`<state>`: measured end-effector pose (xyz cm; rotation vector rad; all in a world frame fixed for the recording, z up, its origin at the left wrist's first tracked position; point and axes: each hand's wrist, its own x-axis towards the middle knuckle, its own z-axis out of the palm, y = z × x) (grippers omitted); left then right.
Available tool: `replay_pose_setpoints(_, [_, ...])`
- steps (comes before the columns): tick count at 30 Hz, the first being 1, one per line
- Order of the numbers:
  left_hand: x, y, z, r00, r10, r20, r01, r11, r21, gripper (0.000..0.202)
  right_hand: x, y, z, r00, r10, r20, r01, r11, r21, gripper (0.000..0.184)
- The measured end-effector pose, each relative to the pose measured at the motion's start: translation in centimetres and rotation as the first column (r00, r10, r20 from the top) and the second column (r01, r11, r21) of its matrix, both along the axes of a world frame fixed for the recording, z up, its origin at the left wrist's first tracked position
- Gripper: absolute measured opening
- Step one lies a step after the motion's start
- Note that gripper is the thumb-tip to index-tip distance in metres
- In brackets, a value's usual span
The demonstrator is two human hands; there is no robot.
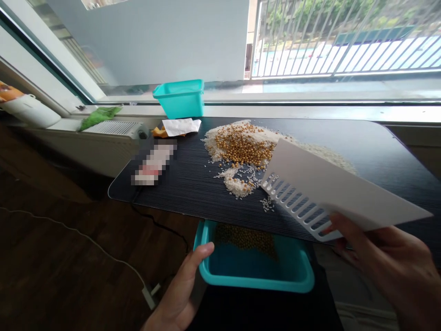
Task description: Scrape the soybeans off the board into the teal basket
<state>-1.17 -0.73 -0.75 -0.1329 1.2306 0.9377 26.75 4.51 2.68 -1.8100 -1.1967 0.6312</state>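
Note:
My right hand point(389, 264) grips a white slotted scoop point(330, 188) by its near edge, tilted above the dark table point(179, 184). Its slotted end hangs beside a mixed heap of white rice and yellow soybeans point(248, 145). A smaller patch of rice point(237, 184) lies nearer the table's front edge. My left hand point(182, 289) holds the left rim of a teal tub point(255, 266) just below the table's edge, thumb on the rim. Soybeans point(246, 236) lie in the tub's far part.
A second teal tub point(181, 97) stands on the window sill at the back. White paper point(181, 126) and an orange scrap lie near it, and a blurred pink-white object point(155, 163) sits at the table's left. A white cable point(86, 241) runs over the wooden floor.

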Motion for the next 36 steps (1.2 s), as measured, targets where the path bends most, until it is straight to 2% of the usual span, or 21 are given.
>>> replay_pose_setpoints(4, [0.3,-0.1,0.0,1.000,-0.008,0.007,0.008,1.000,-0.004,0.041,-0.7,0.8,0.6,0.989,-0.071,-0.133,0.063,0.996,-0.067,0.025])
replay_pose_setpoints(11, [0.4,-0.2,0.0,1.000,-0.018,0.023,0.018,1.000,-0.003,0.043,-1.7,1.2,1.7,0.974,0.017,-0.225,-0.041,0.994,-0.105,0.020])
replay_pose_setpoints(18, [0.2,-0.2,-0.4,0.999,-0.033,0.031,0.033,0.999,-0.008,0.045,-2.5,1.1,1.5,0.975,-0.021,-0.220,0.012,0.999,-0.041,0.020])
replay_pose_setpoints(24, [0.1,-0.3,-0.4,0.998,-0.035,0.045,0.035,0.999,-0.004,0.046,-1.8,1.2,1.5,0.972,0.082,-0.221,-0.099,0.992,-0.071,0.022])
replay_pose_setpoints(29, [0.1,-0.2,-0.4,0.998,-0.041,0.045,0.041,0.999,-0.007,0.045,-2.0,1.2,1.3,0.983,0.053,-0.176,-0.061,0.997,-0.041,0.023])
replay_pose_setpoints(33, [0.2,-0.2,-0.1,0.998,-0.047,0.042,0.047,0.999,-0.014,0.045,-2.6,1.4,1.7,0.972,0.115,-0.205,-0.115,0.993,0.008,0.023])
replay_pose_setpoints(36, [0.3,-0.2,0.0,0.998,-0.046,0.046,0.046,0.999,-0.013,0.044,-2.1,1.2,2.0,0.963,0.162,-0.216,-0.170,0.985,-0.022,0.022])
